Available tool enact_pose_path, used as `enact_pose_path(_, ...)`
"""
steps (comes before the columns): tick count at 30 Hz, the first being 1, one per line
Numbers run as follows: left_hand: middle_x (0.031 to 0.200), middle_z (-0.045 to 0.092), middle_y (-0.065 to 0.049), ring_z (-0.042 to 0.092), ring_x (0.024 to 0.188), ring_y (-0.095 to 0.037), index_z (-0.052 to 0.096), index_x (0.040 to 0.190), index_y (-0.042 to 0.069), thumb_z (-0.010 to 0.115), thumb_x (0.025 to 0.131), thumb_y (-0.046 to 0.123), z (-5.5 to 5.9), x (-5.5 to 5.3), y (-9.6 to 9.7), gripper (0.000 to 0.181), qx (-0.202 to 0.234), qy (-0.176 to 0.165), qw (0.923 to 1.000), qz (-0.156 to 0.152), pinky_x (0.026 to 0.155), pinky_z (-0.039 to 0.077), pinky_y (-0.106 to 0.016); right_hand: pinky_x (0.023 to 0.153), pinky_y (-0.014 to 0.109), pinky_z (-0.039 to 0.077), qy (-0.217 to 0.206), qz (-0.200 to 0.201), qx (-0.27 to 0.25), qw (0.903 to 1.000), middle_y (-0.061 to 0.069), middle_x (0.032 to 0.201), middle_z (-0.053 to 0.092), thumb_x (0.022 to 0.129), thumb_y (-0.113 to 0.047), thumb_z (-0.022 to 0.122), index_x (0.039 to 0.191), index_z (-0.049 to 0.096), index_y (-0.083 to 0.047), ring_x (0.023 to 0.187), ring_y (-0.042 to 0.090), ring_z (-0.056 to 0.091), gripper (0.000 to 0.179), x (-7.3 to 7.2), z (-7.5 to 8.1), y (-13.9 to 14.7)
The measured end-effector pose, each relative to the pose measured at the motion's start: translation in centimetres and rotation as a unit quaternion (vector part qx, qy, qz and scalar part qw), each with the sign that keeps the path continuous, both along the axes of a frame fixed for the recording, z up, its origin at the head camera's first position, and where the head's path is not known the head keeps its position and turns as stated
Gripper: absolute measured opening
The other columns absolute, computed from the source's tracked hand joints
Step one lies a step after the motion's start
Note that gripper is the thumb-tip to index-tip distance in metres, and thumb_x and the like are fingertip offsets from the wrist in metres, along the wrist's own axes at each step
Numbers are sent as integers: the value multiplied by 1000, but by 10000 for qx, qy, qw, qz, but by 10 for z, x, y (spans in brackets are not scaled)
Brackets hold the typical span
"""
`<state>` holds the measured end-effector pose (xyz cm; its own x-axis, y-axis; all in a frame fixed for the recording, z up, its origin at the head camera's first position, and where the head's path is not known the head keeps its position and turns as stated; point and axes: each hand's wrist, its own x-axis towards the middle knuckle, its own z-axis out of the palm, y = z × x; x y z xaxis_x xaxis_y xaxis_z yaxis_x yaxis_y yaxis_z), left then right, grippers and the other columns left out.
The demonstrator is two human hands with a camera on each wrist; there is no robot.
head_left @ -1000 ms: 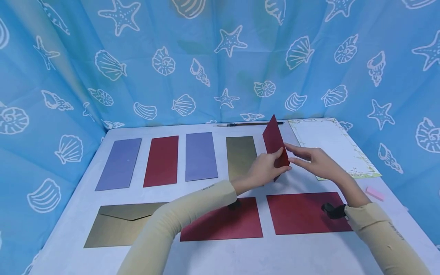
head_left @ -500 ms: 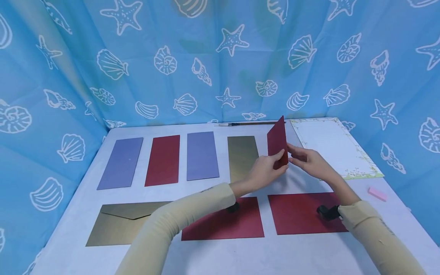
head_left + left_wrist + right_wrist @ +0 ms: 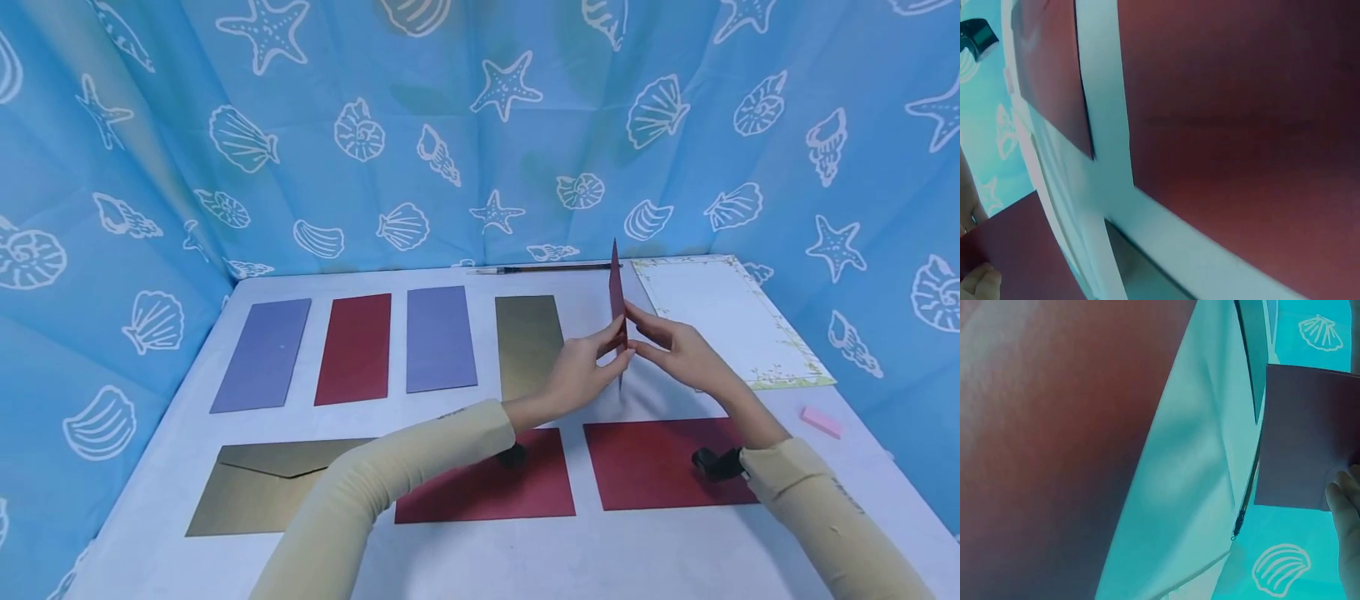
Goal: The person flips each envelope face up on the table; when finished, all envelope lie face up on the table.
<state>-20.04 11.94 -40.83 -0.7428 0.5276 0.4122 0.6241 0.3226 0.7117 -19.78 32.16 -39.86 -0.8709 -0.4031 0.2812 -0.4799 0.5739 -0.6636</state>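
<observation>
Turned since half a second ago: tall dark-red paper card [image 3: 617, 310], then showing its broad face, now edge-on to the head camera and upright above the white tabletop [image 3: 480, 558]. Pinched from both sides near its lower part: left hand [image 3: 583, 372] with thumb and fingertips closed on the card's left face, right hand [image 3: 678, 350] with fingers closed on its right face. Held clear of the tabletop, just right of the flat gold rectangular card [image 3: 528, 343], taken below as landmark.

Left of the gold card, in a row: lavender card [image 3: 440, 338], dark-red card [image 3: 354, 348], second lavender card [image 3: 262, 355]. Nearer the person than the gold card: gold paper envelope with its flap up [image 3: 262, 487] at the left, dark-red envelope [image 3: 517, 492] partly under the left sleeve, second dark-red envelope [image 3: 652, 462] under the right wrist. Beyond the gold card, along the far edge: thin dark brush-like pen [image 3: 547, 268]. Right of the gold card, past the held card: white letter sheet with a green floral border [image 3: 720, 321], then a small pink eraser [image 3: 820, 422] near the right edge.

Left-wrist view: corner of the held card with a fingertip [image 3: 979, 281] on it. Right-wrist view: held card with one finger [image 3: 1346, 506] against its edge. Backdrop: blue cloth printed with white shells and starfish [image 3: 225, 125].
</observation>
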Motion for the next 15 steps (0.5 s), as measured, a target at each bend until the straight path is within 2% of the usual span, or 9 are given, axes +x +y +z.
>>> enact_pose_path(3,133,57,-10,56,116,-8,41,144,3,58,98,22,-3,2,1,53,426,-422,9982,-23,86,43,-11,95,50,40,-40,-47,151,9999,25,145,40,95,-5,60,147,35,2,126,46,44,58,-1,0,-1)
enact_pose_path(6,138,52,-11,56,118,-10,40,144,1,59,98,19,-7,4,0,53,752,-765,9942,-67,88,43,-12,95,54,41,-174,-73,323,9993,25,146,39,96,-9,60,147,35,0,126,47,44,58,-2,-2,-2)
enact_pose_path(11,139,51,-12,56,117,-12,40,144,-1,62,95,11,-11,5,-4,55,1030,-954,9901,-95,88,44,-14,95,57,40,-310,-175,482,9982,27,144,39,96,-15,61,149,34,-4,125,49,44,59,-3,-6,-2)
enact_pose_path(15,135,54,-13,58,114,-8,40,143,-1,66,91,6,-15,2,-10,59,1047,-1088,9885,0,87,45,-15,94,58,41,-419,-236,606,9970,28,140,44,95,-17,62,148,37,-5,124,49,44,60,-5,-10,-2)
